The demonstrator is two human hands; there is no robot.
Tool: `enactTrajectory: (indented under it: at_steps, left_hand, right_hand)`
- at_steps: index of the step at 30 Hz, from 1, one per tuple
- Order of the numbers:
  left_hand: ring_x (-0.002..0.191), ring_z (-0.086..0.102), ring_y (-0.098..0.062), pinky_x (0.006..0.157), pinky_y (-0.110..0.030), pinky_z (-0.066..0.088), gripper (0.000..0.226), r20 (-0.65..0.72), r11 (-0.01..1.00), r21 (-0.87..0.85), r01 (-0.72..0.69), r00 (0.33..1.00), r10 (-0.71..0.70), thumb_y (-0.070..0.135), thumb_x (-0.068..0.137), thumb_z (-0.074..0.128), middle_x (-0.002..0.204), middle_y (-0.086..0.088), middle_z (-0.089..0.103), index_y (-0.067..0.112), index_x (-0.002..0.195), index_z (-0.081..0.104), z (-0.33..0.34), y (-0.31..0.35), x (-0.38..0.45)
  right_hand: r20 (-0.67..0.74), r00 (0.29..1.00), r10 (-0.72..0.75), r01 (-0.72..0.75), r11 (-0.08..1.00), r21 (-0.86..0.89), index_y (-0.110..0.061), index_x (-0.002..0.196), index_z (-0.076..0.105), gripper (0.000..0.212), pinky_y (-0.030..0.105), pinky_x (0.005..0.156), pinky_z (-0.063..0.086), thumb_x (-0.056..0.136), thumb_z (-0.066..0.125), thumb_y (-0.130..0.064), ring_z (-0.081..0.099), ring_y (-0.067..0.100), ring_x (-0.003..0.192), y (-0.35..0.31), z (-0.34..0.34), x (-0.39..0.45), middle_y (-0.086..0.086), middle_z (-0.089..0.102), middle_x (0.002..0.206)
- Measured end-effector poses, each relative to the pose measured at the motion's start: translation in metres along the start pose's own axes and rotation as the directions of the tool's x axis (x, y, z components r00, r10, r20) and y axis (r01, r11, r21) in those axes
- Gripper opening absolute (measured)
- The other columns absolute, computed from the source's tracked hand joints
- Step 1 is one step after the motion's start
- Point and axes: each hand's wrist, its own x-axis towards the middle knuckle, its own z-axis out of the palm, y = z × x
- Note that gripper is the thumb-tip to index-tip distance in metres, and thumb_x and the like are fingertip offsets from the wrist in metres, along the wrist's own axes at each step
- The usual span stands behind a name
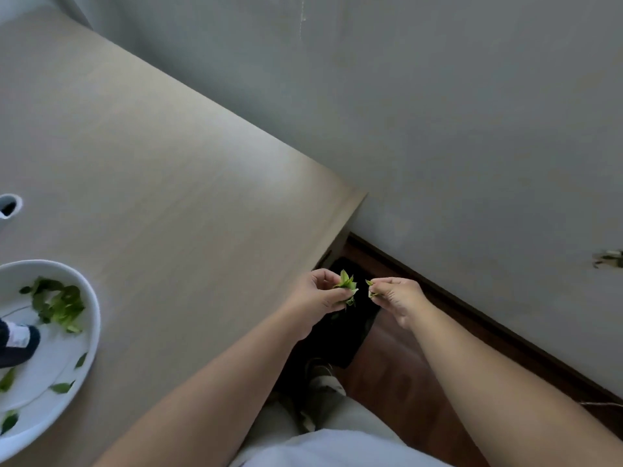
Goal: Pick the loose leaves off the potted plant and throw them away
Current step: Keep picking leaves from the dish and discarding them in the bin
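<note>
Where the table's corner (350, 203) drops away to the dark opening below, a small bunch of leaves (346, 287) shows pale green and pointed, some tips sticking up, some hanging down. The left hand (317, 298) pinches that bunch in curled fingers; the right hand (396, 298) pinches a smaller scrap of leaf (371, 288) between thumb and fingertips. Both hands hang past the table edge, near each other but not touching, forearms reaching forward. Two held clumps, then. On the white dish (91, 315) at the far left lies one loose pile of green leaves (59, 305), with about five single leaves scattered nearer its rim. A dark pot (17, 345) stands partly in view on the dish.
</note>
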Motion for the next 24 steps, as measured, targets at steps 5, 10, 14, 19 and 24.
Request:
enactTrajectory:
  at_steps: [5,10,14,19,24]
  left_hand:
    - [0.081,0.067,-0.016,0.076,-0.027,0.059,0.014,-0.103,0.999,-0.009,0.037,0.994,-0.038,0.001,0.081,0.073,0.087,-0.008,0.066,0.008,0.082,0.061,0.021,-0.022,0.029]
    - [0.091,0.069,-0.022,0.078,-0.029,0.059,0.012,-0.236,0.992,0.016,0.126,0.965,-0.118,0.001,0.083,0.070,0.095,-0.012,0.068,0.003,0.092,0.062,0.028,-0.042,0.060]
    - [0.090,0.067,-0.021,0.076,-0.027,0.057,0.011,-0.280,0.978,-0.001,0.206,0.939,-0.198,0.001,0.088,0.063,0.099,-0.012,0.066,0.005,0.098,0.062,0.028,-0.054,0.081]
    - [0.095,0.061,-0.018,0.083,-0.027,0.048,0.039,-0.213,0.953,-0.001,0.301,0.932,-0.295,0.022,0.098,0.052,0.105,-0.006,0.063,0.006,0.133,0.052,0.030,-0.058,0.088]
    - [0.141,0.034,-0.026,0.111,-0.037,0.030,0.053,-0.192,0.935,0.074,0.346,0.925,-0.327,0.039,0.100,0.044,0.151,-0.008,0.040,0.012,0.145,0.040,0.033,-0.050,0.081]
  right_hand:
    - [-0.056,0.998,-0.010,0.008,1.000,-0.029,0.000,0.078,0.067,0.011,0.016,0.051,0.055,0.078,0.065,0.011,0.064,0.017,0.067,0.007,-0.015,0.020,0.012,0.065,0.074]
    - [-0.071,0.997,0.012,-0.017,0.997,-0.071,-0.006,0.072,0.066,0.017,0.019,0.053,0.055,0.079,0.065,0.009,0.063,0.017,0.068,0.014,-0.020,0.042,0.011,0.065,0.076]
    - [-0.125,0.992,0.020,-0.032,0.995,-0.092,-0.009,0.070,0.068,0.017,0.026,0.059,0.056,0.080,0.065,0.005,0.066,0.023,0.079,0.021,-0.020,0.058,0.012,0.067,0.085]
    - [-0.182,0.978,0.103,-0.128,0.983,-0.131,-0.006,0.100,0.072,0.025,0.038,0.083,0.058,0.081,0.057,-0.009,0.064,0.022,0.078,0.025,-0.018,0.075,0.013,0.070,0.100]
    - [-0.033,0.976,0.214,-0.215,0.974,-0.064,-0.006,0.129,0.054,0.036,0.033,0.089,0.048,0.094,0.050,-0.014,0.056,0.028,0.115,0.019,-0.015,0.063,0.012,0.055,0.129]
